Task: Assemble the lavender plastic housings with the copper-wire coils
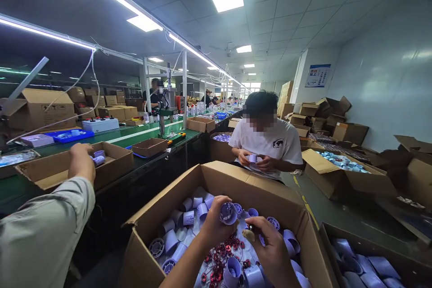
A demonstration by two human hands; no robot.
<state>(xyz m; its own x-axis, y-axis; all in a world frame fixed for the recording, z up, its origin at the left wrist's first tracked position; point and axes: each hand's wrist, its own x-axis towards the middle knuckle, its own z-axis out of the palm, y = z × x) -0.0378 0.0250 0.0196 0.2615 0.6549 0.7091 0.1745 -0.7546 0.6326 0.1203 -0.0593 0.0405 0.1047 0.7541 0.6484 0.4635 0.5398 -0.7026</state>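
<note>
Over an open cardboard box, my left hand [215, 220] grips a lilac plastic cup [228, 214], its open end tilted up towards me. My right hand [270, 245], just to the right, is closed in a pinch on a small dark piece with a tan end [249, 234]; its exact kind is too small to tell. The two hands are close but apart. Below them lies a heap of small red coils with wires [224, 252]. More lilac cups [232, 270] lie around the heap in the box, some showing slotted round ends.
The cardboard box [162, 189] stands before me. A co-worker's grey-sleeved arm [67, 207] reaches into a shallow carton [116, 155] on the green bench at left. Opposite sits a person [266, 139] holding a lilac cup. Another carton of cups [327, 229] stands at right.
</note>
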